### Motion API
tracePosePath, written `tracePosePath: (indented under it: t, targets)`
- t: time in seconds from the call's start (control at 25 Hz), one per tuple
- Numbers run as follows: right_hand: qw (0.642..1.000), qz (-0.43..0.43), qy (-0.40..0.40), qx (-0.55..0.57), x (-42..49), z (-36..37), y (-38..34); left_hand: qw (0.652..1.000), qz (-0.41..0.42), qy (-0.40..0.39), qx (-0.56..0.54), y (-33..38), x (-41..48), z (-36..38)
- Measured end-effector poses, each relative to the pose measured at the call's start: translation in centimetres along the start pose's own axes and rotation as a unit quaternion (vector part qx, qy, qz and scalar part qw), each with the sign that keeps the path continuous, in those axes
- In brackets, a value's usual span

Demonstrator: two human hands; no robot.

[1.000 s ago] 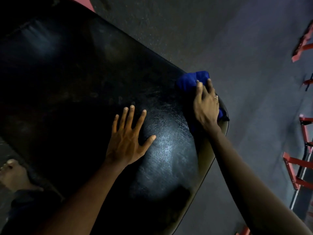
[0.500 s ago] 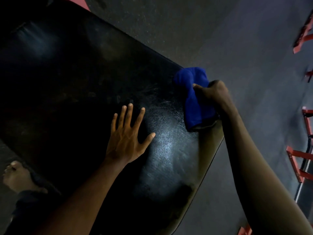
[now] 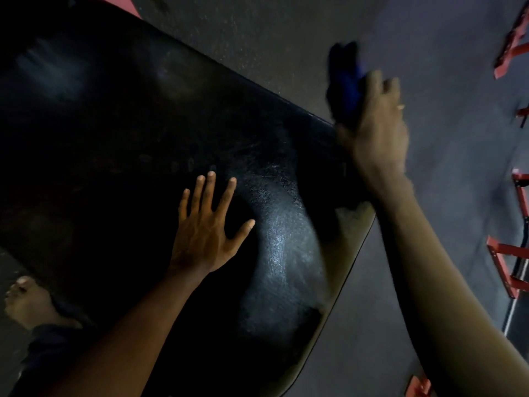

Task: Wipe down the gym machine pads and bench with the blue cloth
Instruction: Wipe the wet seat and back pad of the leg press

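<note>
A large black padded bench (image 3: 120,144) fills the left and middle of the head view, its worn end shining near the lower right. My left hand (image 3: 204,233) lies flat on the pad with fingers spread. My right hand (image 3: 375,130) grips the blue cloth (image 3: 347,81) at the bench's far right edge, lifted partly over the floor. Hand and cloth are blurred by motion. Most of the cloth is dark and hidden behind my fingers.
Grey rubber floor (image 3: 446,173) surrounds the bench. Red metal machine frames (image 3: 512,262) stand along the right edge, and a red part (image 3: 419,386) shows at the bottom. A bare foot (image 3: 25,302) is at the lower left beside the bench.
My right hand went from pressing the cloth flat on the bench corner to gripping it and lifting it up and to the right, off the edge. My left hand stayed in place.
</note>
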State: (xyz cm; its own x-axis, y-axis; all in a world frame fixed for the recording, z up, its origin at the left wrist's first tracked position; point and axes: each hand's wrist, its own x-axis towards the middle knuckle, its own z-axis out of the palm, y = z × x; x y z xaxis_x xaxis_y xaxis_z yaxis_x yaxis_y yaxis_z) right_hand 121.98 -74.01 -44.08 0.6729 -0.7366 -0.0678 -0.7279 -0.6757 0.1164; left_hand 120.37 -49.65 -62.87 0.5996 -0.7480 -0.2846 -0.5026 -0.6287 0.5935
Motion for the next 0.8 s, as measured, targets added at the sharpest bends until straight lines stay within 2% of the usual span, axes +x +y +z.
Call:
tracePosePath:
  t: [0.12,0.16,0.28,0.48,0.6,0.68,0.8]
  targets:
    - [0.975,-0.055,-0.207,-0.059,-4.0,4.2,-1.2,1.000,-0.001,0.009,0.000,0.1,0.0,0.0]
    - [0.968,-0.053,-0.237,-0.057,-5.1,5.0,-1.4,1.000,-0.003,0.012,0.002,0.1,0.0,0.0]
    - [0.980,-0.045,-0.180,-0.066,-5.4,6.1,-1.0,1.000,-0.003,0.014,-0.003,0.2,0.1,0.0]
    - [0.973,-0.098,-0.196,-0.075,-5.9,10.3,-0.2,1.000,-0.004,0.013,-0.005,0.2,0.1,0.0]
    - [0.981,-0.109,-0.148,-0.056,-5.9,11.8,0.5,1.000,-0.005,0.018,-0.005,0.2,0.1,0.1]
    - [0.985,-0.097,-0.138,-0.039,-4.0,11.9,0.5,1.000,-0.003,0.018,-0.004,0.1,0.0,0.1]
    - [0.992,-0.029,-0.122,-0.017,-2.2,11.5,0.7,1.000,0.000,0.018,-0.001,0.1,0.0,0.0]
